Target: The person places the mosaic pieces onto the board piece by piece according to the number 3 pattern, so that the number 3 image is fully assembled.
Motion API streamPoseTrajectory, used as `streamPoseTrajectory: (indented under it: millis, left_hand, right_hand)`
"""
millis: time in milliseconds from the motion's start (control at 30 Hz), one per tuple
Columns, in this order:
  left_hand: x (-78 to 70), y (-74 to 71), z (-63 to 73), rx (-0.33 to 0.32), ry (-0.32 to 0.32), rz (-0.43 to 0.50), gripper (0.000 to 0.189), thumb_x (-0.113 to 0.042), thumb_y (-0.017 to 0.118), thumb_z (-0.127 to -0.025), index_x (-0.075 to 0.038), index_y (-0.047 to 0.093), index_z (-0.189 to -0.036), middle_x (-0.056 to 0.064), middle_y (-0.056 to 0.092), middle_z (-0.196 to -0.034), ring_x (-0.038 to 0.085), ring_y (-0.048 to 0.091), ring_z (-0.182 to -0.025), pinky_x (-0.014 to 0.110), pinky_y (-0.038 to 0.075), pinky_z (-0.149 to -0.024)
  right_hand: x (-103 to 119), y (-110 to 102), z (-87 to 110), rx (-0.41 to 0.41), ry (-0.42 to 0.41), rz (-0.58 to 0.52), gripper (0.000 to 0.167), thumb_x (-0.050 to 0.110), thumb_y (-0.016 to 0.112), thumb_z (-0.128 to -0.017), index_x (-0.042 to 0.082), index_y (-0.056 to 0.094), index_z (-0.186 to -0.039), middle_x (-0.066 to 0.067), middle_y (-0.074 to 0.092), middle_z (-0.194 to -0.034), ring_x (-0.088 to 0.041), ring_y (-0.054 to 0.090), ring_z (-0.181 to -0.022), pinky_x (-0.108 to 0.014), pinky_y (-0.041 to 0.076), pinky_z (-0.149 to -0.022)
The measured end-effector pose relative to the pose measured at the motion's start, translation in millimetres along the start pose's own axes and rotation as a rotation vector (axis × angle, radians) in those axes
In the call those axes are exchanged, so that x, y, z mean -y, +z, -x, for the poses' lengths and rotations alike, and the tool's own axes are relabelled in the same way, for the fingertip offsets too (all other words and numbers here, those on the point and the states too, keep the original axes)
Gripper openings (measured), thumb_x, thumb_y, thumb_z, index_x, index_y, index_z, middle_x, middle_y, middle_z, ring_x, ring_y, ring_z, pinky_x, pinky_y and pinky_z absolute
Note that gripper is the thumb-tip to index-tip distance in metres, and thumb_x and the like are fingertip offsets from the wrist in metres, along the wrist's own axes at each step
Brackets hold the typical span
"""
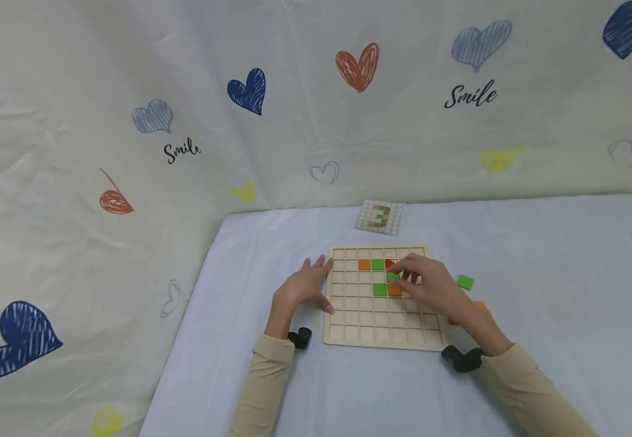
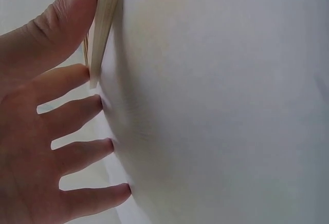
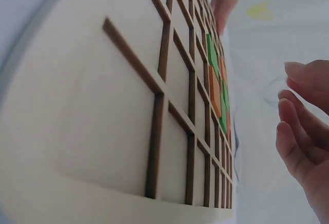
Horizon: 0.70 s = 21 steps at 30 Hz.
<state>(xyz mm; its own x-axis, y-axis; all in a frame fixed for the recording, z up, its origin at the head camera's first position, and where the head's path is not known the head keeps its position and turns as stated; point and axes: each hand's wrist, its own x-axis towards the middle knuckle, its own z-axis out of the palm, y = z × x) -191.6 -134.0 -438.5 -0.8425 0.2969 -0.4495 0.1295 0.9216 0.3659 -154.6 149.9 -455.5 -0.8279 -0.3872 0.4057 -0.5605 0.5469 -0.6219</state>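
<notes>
A wooden grid board [image 1: 373,318] lies on the white-covered table. In its upper rows sit a few tiles: an orange tile [image 1: 364,264], a green tile [image 1: 378,264] and a partly hidden red tile [image 1: 389,263]. Lower are another green tile [image 1: 379,289] and an orange one [image 1: 395,289]. My left hand [image 1: 302,286] rests with spread fingers along the board's left edge, its thumb against the wooden side [image 2: 105,18]. Over the tiles hovers my right hand [image 1: 430,282], fingers loosely bent. Thumb and fingertips [image 3: 288,98] stand apart in the right wrist view, nothing between them.
Behind the board lies a pattern card [image 1: 379,217] with coloured squares on a grid. To the right are a loose green tile [image 1: 466,281] and an orange piece [image 1: 480,304] partly behind the right wrist. A curtain [image 1: 294,139] printed with hearts hangs behind the table.
</notes>
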Motion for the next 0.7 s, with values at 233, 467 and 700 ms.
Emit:
streamPoseTrajectory:
  millis: [233, 467, 700]
  left_hand:
    - [4.7, -0.5, 2.5, -0.003, 0.008, 0.025, 0.117, -0.024, 0.095, -0.072, -0.020, 0.025, -0.165, 0.003, 0.013, -0.173, 0.035, 0.004, -0.161, 0.062, 0.018, -0.125]
    - [2.4, -0.1, 1.3, 0.000, 0.013, 0.027, 0.116, -0.024, 0.095, -0.072, -0.019, 0.025, -0.165, 0.004, 0.013, -0.173, 0.036, 0.004, -0.161, 0.063, 0.020, -0.125]
    - [-0.6, 0.9, -0.8, -0.001, 0.008, 0.004, 0.117, -0.026, 0.095, -0.072, -0.020, 0.025, -0.165, 0.004, 0.014, -0.173, 0.036, 0.005, -0.161, 0.064, 0.022, -0.124]
  right_hand:
    - [-3, -12, -0.5, 0.053, 0.069, 0.030, 0.025, -0.003, 0.080, -0.083, 0.001, 0.076, -0.108, -0.011, 0.073, -0.099, -0.015, 0.065, -0.077, -0.024, 0.054, -0.066]
    - [-11, -33, 2.4, 0.112, 0.200, 0.081, 0.020, 0.003, 0.077, -0.089, 0.000, 0.075, -0.108, -0.011, 0.073, -0.103, -0.019, 0.066, -0.083, -0.029, 0.055, -0.072]
    - [-22, -49, 7.2, 0.163, 0.328, 0.099, 0.020, 0.009, 0.076, -0.091, 0.000, 0.073, -0.109, -0.011, 0.073, -0.102, -0.023, 0.065, -0.088, -0.034, 0.054, -0.076]
